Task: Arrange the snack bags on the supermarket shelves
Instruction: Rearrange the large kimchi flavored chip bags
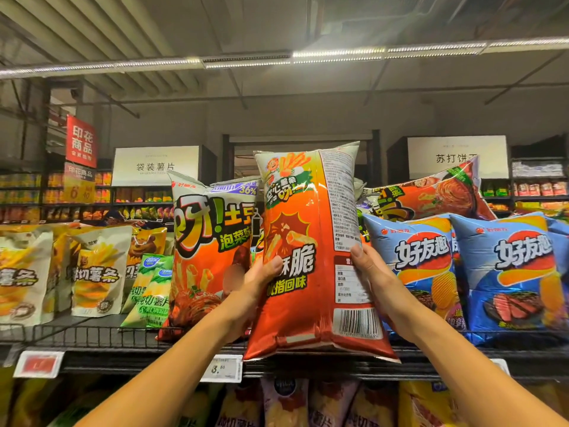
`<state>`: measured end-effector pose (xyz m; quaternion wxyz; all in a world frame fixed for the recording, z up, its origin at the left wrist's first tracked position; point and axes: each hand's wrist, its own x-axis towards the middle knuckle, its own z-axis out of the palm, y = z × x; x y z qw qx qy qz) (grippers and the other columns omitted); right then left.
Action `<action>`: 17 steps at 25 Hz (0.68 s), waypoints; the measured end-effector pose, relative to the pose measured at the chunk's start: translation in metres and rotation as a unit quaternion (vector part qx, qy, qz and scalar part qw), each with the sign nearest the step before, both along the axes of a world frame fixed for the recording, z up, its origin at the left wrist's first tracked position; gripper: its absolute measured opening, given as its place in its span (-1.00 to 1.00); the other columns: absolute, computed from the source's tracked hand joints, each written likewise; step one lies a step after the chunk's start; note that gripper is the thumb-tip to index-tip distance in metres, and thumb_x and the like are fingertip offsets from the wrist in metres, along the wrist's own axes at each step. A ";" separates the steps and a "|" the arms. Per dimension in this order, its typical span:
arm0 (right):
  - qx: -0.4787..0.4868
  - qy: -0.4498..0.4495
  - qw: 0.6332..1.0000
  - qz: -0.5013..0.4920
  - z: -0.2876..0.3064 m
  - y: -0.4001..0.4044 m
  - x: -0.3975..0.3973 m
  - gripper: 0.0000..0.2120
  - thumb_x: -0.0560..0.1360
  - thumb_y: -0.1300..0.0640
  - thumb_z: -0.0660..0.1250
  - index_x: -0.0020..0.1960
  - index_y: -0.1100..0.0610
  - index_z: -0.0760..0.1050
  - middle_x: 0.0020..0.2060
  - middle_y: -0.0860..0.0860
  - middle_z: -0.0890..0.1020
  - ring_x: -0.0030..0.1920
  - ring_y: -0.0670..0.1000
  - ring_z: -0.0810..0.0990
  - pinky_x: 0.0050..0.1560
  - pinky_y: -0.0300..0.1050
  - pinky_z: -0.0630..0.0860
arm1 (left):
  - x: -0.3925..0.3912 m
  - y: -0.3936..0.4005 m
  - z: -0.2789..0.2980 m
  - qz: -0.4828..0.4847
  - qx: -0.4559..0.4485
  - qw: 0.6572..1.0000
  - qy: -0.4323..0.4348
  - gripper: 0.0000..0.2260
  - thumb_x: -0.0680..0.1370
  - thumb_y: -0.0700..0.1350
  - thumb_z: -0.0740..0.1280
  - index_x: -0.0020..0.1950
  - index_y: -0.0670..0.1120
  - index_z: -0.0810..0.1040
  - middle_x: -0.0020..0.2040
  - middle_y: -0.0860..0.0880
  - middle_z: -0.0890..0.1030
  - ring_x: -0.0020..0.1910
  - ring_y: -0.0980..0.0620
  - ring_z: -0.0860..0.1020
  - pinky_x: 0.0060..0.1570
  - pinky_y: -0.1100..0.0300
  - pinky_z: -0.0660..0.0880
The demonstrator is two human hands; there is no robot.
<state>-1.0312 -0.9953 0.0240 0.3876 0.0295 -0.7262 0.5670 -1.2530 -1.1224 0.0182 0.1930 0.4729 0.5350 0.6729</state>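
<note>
**Orange snack bag held upright at the top shelf**

At far left on the wire shelf (pixel 92 335) stand pale yellow fries bags (pixel 95 269), with green-and-white bags (pixel 154 291) leaning just beside them. Next comes an upright orange-and-white bag (pixel 206 241) with big lettering, its base on the shelf.

The left hand (pixel 252 291) grips the left edge of the orange snack bag (pixel 308 241), thumb curled onto the bag's printed face, the other fingers hidden behind it. The bag stands upright between both hands, turned so its back seam, nutrition panel and barcode show; its bottom edge overlaps the shelf's front lip, above a price tag (pixel 221 368). The right hand (pixel 377 282) clasps the bag's right edge, thumb pressed on the printed panel, fingers wrapped out of sight behind.

To the right stand two blue chip bags (pixel 508 272) side by side, with another orange bag (pixel 437 195) lying tilted on top behind them.
</note>
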 end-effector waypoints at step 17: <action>-0.031 -0.010 0.996 0.081 -0.021 0.005 0.005 0.28 -0.03 -0.22 0.72 0.55 -0.01 0.18 0.30 0.09 0.62 0.32 0.13 0.58 0.35 0.19 0.47 | 0.036 -0.061 -0.019 0.055 -0.035 0.969 0.239 0.16 0.15 0.65 0.24 0.60 0.16 -0.06 0.56 0.12 0.25 0.49 0.10 0.29 0.49 -0.11 0.22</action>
